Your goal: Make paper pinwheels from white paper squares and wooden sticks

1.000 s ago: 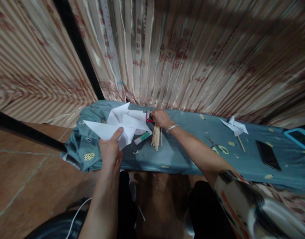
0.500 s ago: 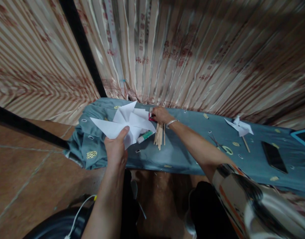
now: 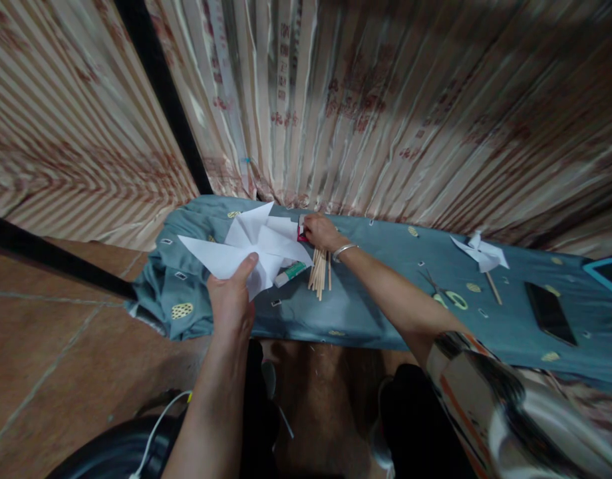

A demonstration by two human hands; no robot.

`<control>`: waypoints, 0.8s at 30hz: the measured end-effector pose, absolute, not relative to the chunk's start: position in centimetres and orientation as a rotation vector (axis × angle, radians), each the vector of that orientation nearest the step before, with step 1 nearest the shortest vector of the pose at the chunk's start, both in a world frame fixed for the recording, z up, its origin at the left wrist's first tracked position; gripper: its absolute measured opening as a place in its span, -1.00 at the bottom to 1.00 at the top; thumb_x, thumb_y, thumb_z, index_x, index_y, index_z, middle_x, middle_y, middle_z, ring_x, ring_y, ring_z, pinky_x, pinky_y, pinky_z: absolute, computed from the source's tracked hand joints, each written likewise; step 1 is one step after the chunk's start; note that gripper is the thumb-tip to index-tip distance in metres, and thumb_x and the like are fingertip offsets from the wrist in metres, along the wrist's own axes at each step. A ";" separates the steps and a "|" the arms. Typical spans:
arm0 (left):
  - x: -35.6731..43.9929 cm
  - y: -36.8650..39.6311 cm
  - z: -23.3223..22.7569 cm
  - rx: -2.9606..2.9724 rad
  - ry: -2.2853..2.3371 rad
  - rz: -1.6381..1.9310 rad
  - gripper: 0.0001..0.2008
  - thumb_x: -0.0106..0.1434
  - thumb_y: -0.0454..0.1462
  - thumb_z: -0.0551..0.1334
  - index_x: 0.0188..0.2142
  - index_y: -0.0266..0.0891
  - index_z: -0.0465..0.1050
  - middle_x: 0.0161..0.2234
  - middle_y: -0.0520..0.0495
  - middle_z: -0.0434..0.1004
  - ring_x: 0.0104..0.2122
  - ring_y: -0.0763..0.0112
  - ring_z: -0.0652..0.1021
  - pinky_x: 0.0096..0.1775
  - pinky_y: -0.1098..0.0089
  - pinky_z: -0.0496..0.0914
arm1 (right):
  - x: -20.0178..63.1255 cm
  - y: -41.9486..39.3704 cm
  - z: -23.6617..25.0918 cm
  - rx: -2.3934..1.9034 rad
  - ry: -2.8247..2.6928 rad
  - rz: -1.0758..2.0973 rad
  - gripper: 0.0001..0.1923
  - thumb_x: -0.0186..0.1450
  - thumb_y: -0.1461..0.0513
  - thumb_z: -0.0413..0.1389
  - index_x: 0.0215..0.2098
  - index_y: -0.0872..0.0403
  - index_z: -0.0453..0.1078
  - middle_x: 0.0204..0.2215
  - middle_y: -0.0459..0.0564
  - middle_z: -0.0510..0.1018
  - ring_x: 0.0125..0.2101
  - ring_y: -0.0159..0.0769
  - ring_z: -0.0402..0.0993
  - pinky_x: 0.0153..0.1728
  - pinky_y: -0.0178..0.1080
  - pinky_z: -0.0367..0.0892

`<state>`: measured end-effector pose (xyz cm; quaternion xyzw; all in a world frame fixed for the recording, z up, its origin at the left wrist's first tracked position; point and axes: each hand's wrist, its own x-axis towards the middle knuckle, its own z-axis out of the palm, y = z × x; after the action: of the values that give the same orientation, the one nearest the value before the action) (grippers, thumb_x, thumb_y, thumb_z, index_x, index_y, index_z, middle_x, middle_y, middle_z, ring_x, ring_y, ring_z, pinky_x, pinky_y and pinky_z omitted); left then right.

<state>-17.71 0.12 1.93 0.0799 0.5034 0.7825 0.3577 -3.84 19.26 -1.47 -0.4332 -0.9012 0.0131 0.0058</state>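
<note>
Head view: my left hand (image 3: 231,303) keeps the white paper pinwheel (image 3: 251,249) pinched above the near-left part of the blue cloth (image 3: 376,293), hardly shifted from a moment ago. My right hand (image 3: 322,231), beyond the wooden sticks (image 3: 320,271), has stayed at the small red box (image 3: 301,233); I cannot tell whether the fingers grasp it.

Both forearms are bare, no sleeves down there. The right hand (image 3: 320,231) has a thin silver bangle (image 3: 344,250) on the wrist, and further up that arm there's a short patterned sleeve (image 3: 485,386), whitish with dark and orange patches. The left hand (image 3: 231,303) wears nothing. Dark trousers (image 3: 410,426) below.
</note>
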 end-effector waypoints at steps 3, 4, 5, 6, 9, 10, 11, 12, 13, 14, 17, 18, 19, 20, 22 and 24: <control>-17.6 0.1 2.1 0.199 1.280 2.017 -0.56 -0.33 -0.33 0.48 -0.35 -0.33 0.52 -0.46 0.02 0.57 -0.50 0.45 0.54 -0.29 0.35 0.47 | -3.8 19.6 -1.5 -1.333 -2.822 0.084 -0.75 0.26 0.34 0.05 -0.17 0.19 0.53 -0.13 0.16 0.56 -0.08 -0.19 0.41 0.02 -0.23 0.20; -17.6 0.1 2.1 0.193 1.278 2.014 -0.56 -0.33 -0.33 0.47 -0.35 -0.33 0.52 -0.46 0.03 0.57 -0.50 0.45 0.53 -0.30 0.36 0.47 | -3.7 19.7 -1.5 -1.328 -2.824 0.098 -0.76 0.26 0.33 0.08 -0.18 0.17 0.54 -0.13 0.12 0.57 -0.10 -0.20 0.42 0.00 -0.25 0.20; -17.6 0.2 2.1 0.187 1.276 2.017 -0.56 -0.34 -0.34 0.47 -0.36 -0.33 0.51 -0.46 0.02 0.57 -0.50 0.45 0.53 -0.31 0.36 0.46 | -3.7 19.8 -1.5 -1.324 -2.824 0.111 -0.78 0.25 0.32 0.09 -0.19 0.15 0.55 -0.14 0.10 0.57 -0.11 -0.22 0.42 -0.02 -0.26 0.21; -17.5 0.2 2.1 0.185 1.274 2.017 -0.56 -0.34 -0.34 0.47 -0.36 -0.33 0.51 -0.46 0.02 0.57 -0.50 0.44 0.54 -0.32 0.37 0.46 | -3.7 19.9 -1.6 -1.324 -2.822 0.122 -0.79 0.25 0.31 0.11 -0.20 0.14 0.56 -0.15 0.09 0.57 -0.12 -0.23 0.43 -0.04 -0.27 0.21; -17.5 0.2 2.0 0.198 1.276 2.004 -0.58 -0.32 -0.32 0.47 -0.37 -0.33 0.51 -0.43 0.00 0.59 -0.48 0.41 0.55 -0.31 0.35 0.47 | -3.8 20.2 -1.8 -1.337 -2.808 0.141 -0.80 0.23 0.32 0.11 -0.24 0.16 0.56 -0.18 0.08 0.58 -0.17 -0.26 0.43 -0.08 -0.29 0.22; -17.5 0.2 1.9 0.204 1.277 2.001 -0.58 -0.31 -0.32 0.47 -0.37 -0.33 0.51 -0.43 0.00 0.59 -0.48 0.40 0.55 -0.30 0.34 0.47 | -3.9 20.2 -1.9 -1.345 -2.802 0.142 -0.81 0.23 0.34 0.10 -0.25 0.17 0.55 -0.20 0.09 0.58 -0.18 -0.26 0.44 -0.09 -0.29 0.22; -17.5 0.2 1.9 0.210 1.277 2.000 -0.59 -0.31 -0.32 0.47 -0.37 -0.33 0.51 -0.43 0.00 0.58 -0.48 0.40 0.55 -0.29 0.33 0.47 | -3.9 20.2 -2.0 -1.355 -2.795 0.140 -0.80 0.23 0.35 0.09 -0.27 0.18 0.55 -0.21 0.10 0.58 -0.18 -0.26 0.44 -0.09 -0.29 0.22; -17.5 0.2 1.9 0.214 1.276 2.002 -0.59 -0.31 -0.32 0.47 -0.37 -0.33 0.50 -0.43 0.00 0.58 -0.48 0.40 0.56 -0.28 0.33 0.47 | -4.0 20.2 -2.0 -1.364 -2.788 0.136 -0.80 0.23 0.36 0.07 -0.27 0.19 0.54 -0.21 0.12 0.59 -0.18 -0.25 0.44 -0.09 -0.28 0.23; -17.5 0.1 1.9 0.217 1.276 2.007 -0.59 -0.31 -0.32 0.47 -0.37 -0.33 0.50 -0.43 0.00 0.58 -0.48 0.40 0.56 -0.28 0.32 0.47 | -4.0 20.1 -2.1 -1.372 -2.780 0.131 -0.79 0.24 0.36 0.05 -0.27 0.20 0.54 -0.21 0.14 0.59 -0.18 -0.24 0.44 -0.08 -0.27 0.23; -17.5 0.1 1.9 0.220 1.277 2.011 -0.59 -0.31 -0.32 0.47 -0.37 -0.33 0.50 -0.43 0.00 0.58 -0.47 0.39 0.56 -0.27 0.31 0.47 | -4.1 20.1 -2.1 -1.381 -2.771 0.126 -0.78 0.24 0.37 0.04 -0.26 0.22 0.53 -0.20 0.17 0.58 -0.17 -0.22 0.44 -0.07 -0.26 0.23; -17.5 0.1 1.9 0.222 1.292 2.001 -0.58 -0.30 -0.32 0.46 -0.36 -0.33 0.50 -0.43 0.00 0.57 -0.44 0.35 0.57 -0.25 0.28 0.47 | -4.2 19.9 -2.1 -1.407 -2.745 0.120 -0.75 0.25 0.37 0.01 -0.22 0.24 0.52 -0.15 0.21 0.58 -0.13 -0.18 0.44 -0.02 -0.23 0.22; -17.5 0.1 1.9 0.220 1.300 1.998 -0.58 -0.30 -0.31 0.46 -0.36 -0.33 0.50 -0.43 0.00 0.57 -0.44 0.35 0.58 -0.25 0.28 0.47 | -4.2 19.9 -2.1 -1.416 -2.735 0.123 -0.75 0.25 0.37 0.01 -0.21 0.24 0.51 -0.14 0.22 0.57 -0.12 -0.17 0.44 -0.01 -0.22 0.22; -17.5 0.1 1.9 0.218 1.306 1.995 -0.58 -0.30 -0.31 0.46 -0.35 -0.33 0.50 -0.43 0.00 0.57 -0.44 0.35 0.57 -0.25 0.27 0.47 | -4.1 19.8 -2.1 -1.425 -2.724 0.130 -0.74 0.25 0.38 0.01 -0.20 0.24 0.51 -0.13 0.22 0.57 -0.11 -0.16 0.44 0.00 -0.21 0.22; -17.5 0.1 1.9 0.216 1.308 1.993 -0.58 -0.30 -0.31 0.46 -0.35 -0.33 0.50 -0.42 -0.01 0.57 -0.44 0.35 0.57 -0.25 0.27 0.47 | -4.1 19.8 -2.1 -1.435 -2.712 0.141 -0.74 0.25 0.38 0.01 -0.20 0.24 0.51 -0.13 0.23 0.58 -0.10 -0.15 0.44 0.01 -0.20 0.23; -17.6 0.1 1.9 0.214 1.307 1.997 -0.57 -0.30 -0.31 0.47 -0.35 -0.34 0.50 -0.42 -0.01 0.57 -0.46 0.37 0.57 -0.26 0.28 0.47 | -3.9 19.9 -2.2 -1.453 -2.680 0.171 -0.75 0.23 0.40 0.02 -0.22 0.24 0.51 -0.13 0.25 0.58 -0.08 -0.11 0.44 0.03 -0.17 0.23; -17.6 0.1 1.8 0.207 1.296 2.007 -0.57 -0.31 -0.32 0.47 -0.36 -0.34 0.50 -0.42 -0.01 0.57 -0.48 0.39 0.56 -0.27 0.30 0.47 | -3.8 19.9 -2.3 -1.466 -2.636 0.216 -0.76 0.21 0.42 0.03 -0.25 0.23 0.52 -0.13 0.26 0.58 -0.05 -0.09 0.44 0.07 -0.15 0.21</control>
<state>-17.60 0.09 1.82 0.0805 0.5035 0.7798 0.3631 -3.77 19.87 -2.33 -0.4839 -0.8702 0.0712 0.0589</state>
